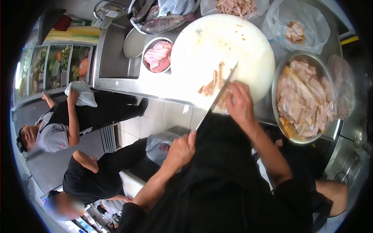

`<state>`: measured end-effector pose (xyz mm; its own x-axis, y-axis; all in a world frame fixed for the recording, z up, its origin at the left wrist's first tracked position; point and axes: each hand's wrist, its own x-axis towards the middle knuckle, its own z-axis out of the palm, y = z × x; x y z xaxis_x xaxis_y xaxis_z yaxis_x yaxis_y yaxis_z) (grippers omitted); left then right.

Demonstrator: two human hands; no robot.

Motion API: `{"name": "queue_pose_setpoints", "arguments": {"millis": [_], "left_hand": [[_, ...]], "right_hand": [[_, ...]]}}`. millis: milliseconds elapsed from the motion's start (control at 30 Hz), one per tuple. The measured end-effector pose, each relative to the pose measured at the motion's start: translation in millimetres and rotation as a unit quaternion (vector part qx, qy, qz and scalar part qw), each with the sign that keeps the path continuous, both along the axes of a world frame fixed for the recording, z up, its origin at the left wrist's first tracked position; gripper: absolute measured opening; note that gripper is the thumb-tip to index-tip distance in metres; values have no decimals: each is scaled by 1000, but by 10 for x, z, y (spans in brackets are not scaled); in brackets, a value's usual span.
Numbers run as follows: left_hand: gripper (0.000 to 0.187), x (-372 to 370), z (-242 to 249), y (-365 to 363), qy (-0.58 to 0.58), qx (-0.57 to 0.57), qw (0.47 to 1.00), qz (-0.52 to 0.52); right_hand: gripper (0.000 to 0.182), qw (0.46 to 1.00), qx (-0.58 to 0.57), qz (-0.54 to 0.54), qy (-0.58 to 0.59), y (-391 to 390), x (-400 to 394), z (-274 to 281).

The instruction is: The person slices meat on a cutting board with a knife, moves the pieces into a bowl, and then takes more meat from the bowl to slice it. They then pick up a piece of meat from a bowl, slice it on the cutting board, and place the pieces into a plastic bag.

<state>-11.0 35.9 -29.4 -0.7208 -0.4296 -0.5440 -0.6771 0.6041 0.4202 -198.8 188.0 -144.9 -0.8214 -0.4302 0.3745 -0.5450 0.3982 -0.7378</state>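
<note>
My left hand point(180, 149) is closed around the handle of a long knife point(217, 97), whose blade slants up over the front of a round white cutting board point(194, 42). On the board, my right hand point(240, 101) has its fingers curled down onto a piece of pale cooked meat point(221, 102), close beside the blade and partly hiding the meat. Cut strips of meat point(211, 86) lie just left of the knife. To the right of my right hand stands a large metal bowl point(276, 93) heaped with pale meat pieces point(303, 99).
Behind the board are whole fish point(163, 24), a bag of shredded meat point(235, 7) and a plastic bag with meat scraps point(297, 33). A bowl of raw pink meat point(158, 56) sits left, near the sink point(116, 72). Two people point(54, 132) are at the left; one holds a white bag point(86, 95).
</note>
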Motion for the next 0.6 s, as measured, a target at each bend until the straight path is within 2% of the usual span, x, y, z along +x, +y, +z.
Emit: {"name": "queue_pose_setpoints", "arguments": {"millis": [200,500,600], "left_hand": [[52,31,267,80,9,13,999,47],[51,351,461,153,-31,-21,999,5],[50,435,532,132,-91,-45,995,-11]], "right_hand": [[29,999,0,-24,38,41,47,33],[32,997,16,-38,58,-2,52,-30],[32,997,17,-43,62,-5,59,-31]]}}
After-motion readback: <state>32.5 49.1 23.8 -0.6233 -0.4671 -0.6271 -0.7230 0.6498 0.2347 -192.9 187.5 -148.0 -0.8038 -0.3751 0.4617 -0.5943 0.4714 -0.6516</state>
